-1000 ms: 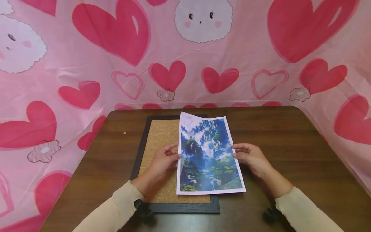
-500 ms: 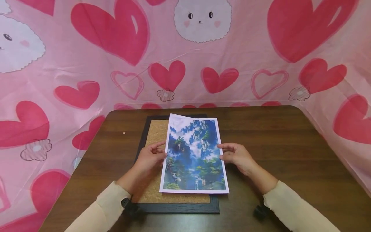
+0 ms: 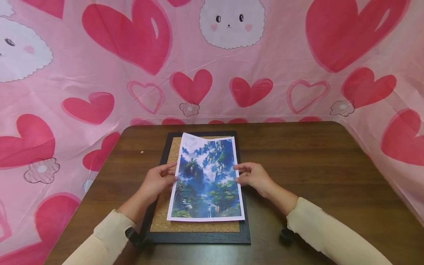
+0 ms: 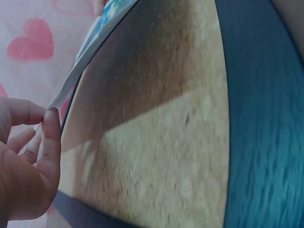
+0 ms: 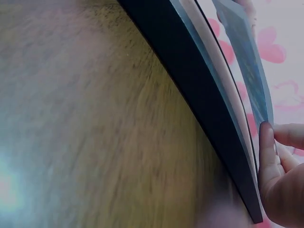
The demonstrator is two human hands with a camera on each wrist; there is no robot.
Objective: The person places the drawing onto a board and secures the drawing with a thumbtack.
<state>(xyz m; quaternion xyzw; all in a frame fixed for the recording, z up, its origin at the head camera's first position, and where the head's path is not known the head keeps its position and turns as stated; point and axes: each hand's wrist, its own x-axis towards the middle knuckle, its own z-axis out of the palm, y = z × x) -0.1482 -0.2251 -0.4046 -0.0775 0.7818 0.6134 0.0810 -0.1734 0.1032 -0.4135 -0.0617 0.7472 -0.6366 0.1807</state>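
Observation:
A white-bordered paper print (image 3: 207, 180) of blue misty mountains is held above a black picture frame (image 3: 202, 237) with a cork backing (image 3: 159, 221). My left hand (image 3: 158, 182) pinches the print's left edge between thumb and fingers. At the opposite edge, my right hand (image 3: 255, 178) pinches it the same way. The print's top left corner curls up. In the left wrist view, the print's edge (image 4: 71, 78) stands above the cork, and the left hand (image 4: 28, 156) grips it. The right wrist view has the right hand (image 5: 282, 175) pinching the print (image 5: 249, 61) over the frame's side.
The frame lies flat on a dark brown wooden table (image 3: 318, 165), left of its middle. A tiny pale round bit (image 3: 142, 152) lies to the frame's left. Behind the table hangs a pink cloth (image 3: 218, 59) with red hearts.
Both hands have carried the print leftward, from over the frame's right side to over its middle. The frame has stayed in place.

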